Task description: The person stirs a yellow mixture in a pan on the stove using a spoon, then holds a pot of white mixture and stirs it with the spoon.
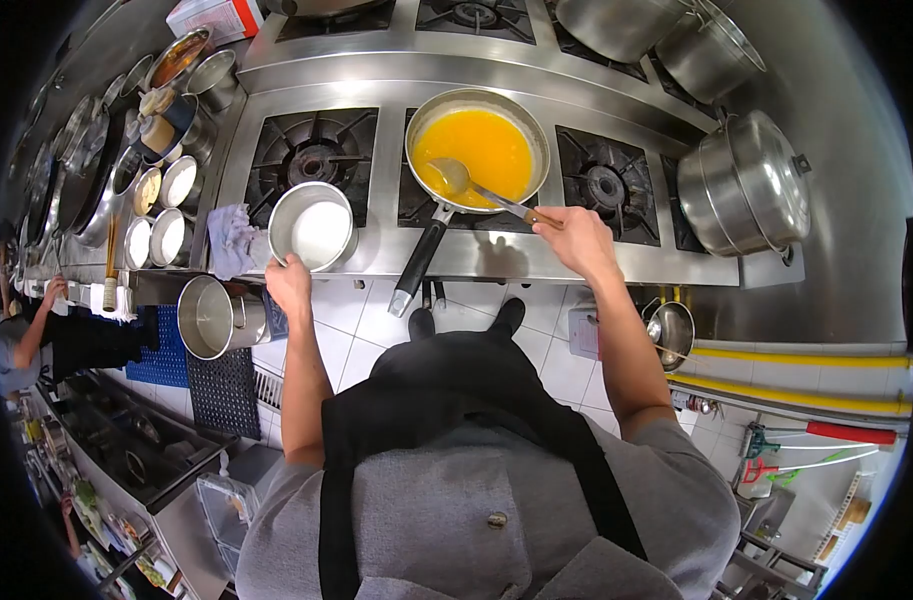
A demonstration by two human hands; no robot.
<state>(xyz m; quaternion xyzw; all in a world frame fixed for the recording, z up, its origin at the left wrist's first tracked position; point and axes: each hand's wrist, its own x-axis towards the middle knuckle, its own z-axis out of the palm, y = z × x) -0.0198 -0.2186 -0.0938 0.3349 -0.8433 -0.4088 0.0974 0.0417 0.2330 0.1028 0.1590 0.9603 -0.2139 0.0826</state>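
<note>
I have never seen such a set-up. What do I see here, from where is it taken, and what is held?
There is no machine: a person works here. The one picture comes from a camera worn on the head, looking down. On the stove stands a pan of yellow liquid. The bare right hand holds a ladle, dipped in it. The bare left hand holds a metal pot with white contents. A cloth lies beside the pot.
</note>
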